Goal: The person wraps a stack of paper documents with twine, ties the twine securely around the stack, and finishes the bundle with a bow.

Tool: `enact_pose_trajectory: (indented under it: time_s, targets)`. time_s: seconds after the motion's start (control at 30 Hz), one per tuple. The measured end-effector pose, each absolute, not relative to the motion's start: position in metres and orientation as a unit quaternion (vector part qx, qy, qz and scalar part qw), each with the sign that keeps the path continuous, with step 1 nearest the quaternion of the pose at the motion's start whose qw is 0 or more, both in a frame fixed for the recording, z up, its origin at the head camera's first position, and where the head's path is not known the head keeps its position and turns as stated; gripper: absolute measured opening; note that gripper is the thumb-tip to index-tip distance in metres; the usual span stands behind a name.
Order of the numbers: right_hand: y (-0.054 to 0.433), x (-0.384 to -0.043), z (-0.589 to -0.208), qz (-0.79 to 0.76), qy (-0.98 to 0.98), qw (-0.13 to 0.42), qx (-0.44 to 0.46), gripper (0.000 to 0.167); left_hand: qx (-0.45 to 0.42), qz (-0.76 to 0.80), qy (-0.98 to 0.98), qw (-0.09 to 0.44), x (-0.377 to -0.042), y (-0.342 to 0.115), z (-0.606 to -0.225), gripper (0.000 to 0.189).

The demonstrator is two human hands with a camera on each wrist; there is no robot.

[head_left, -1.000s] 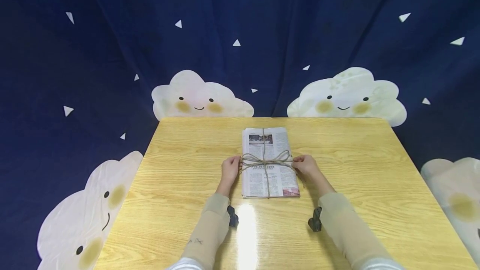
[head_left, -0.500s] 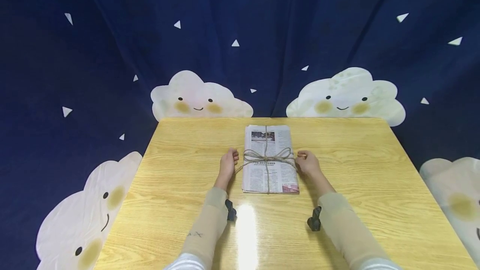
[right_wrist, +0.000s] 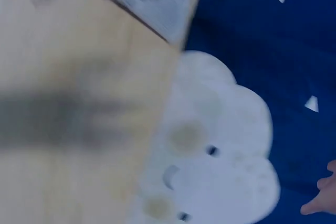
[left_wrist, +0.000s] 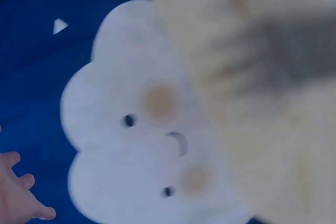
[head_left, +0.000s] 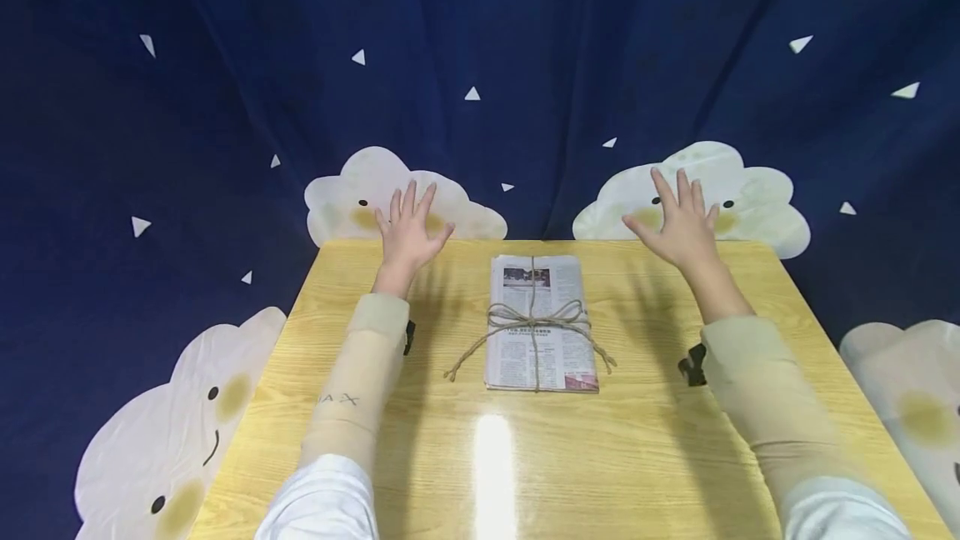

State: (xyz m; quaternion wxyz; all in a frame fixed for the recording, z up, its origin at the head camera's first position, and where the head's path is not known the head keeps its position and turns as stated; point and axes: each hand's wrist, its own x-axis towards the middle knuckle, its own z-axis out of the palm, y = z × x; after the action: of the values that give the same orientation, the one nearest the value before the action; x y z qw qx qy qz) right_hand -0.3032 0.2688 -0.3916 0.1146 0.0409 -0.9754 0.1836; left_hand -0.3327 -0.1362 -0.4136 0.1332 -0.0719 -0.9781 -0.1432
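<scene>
A flat stack of newspapers point(head_left: 510, 365) lies on the wooden table, bound crosswise with twine point(head_left: 534, 322) tied in a bow on top. The twine's two loose ends splay out past the stack's left and right sides. My left hand point(head_left: 408, 242) is raised above the table to the left of the stack, fingers spread, holding nothing. On the other side, my right hand point(head_left: 684, 232) is up in the air too, its fingers and thumb spread wide. Both hands are apart from the bundle. A corner of the newspapers shows at the top of each wrist view.
The table point(head_left: 375, 440) has its far edge against a dark blue curtain point(head_left: 480, 15) with white triangles and smiling clouds. Black wrist devices, the right one point(head_left: 693, 365) and the left one point(head_left: 408, 337), sit at the forearms. Arm shadows fall on the wood.
Both hands have left the twine at the bundle's sides, risen, moved outward and forward, and spread their fingers. The left twine end now lies loose on the table.
</scene>
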Motion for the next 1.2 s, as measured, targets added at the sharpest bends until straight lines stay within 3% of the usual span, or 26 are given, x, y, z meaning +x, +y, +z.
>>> enact_pose_trajectory:
  time_s: [0.23, 0.5, 0.73, 0.9, 1.2]
  targets:
    - [0.266, -0.315, -0.36, 0.098, -0.99, 0.078, 0.07, 0.092, -0.1, -0.051, -0.985, 0.132, -0.342, -0.125, -0.377, 0.082]
    - [0.257, -0.314, -0.405, 0.061, -0.992, 0.078, 0.075, 0.089, -0.094, 0.011, -0.988, 0.12, -0.341, -0.109, -0.407, 0.085]
    - [0.256, -0.305, -0.439, 0.067, -0.993, 0.072, 0.063, 0.088, -0.093, 0.009, -0.993, 0.078, -0.331, -0.102, -0.448, 0.084]
    - [0.257, -0.302, -0.446, 0.083, -0.993, 0.053, 0.058, 0.088, -0.091, -0.002, -0.994, 0.065, -0.326, -0.1, -0.458, 0.084]
    - [0.262, -0.304, -0.434, 0.072, -0.994, 0.051, 0.059, 0.086, -0.09, -0.012, -0.993, 0.075, -0.329, -0.096, -0.443, 0.085]
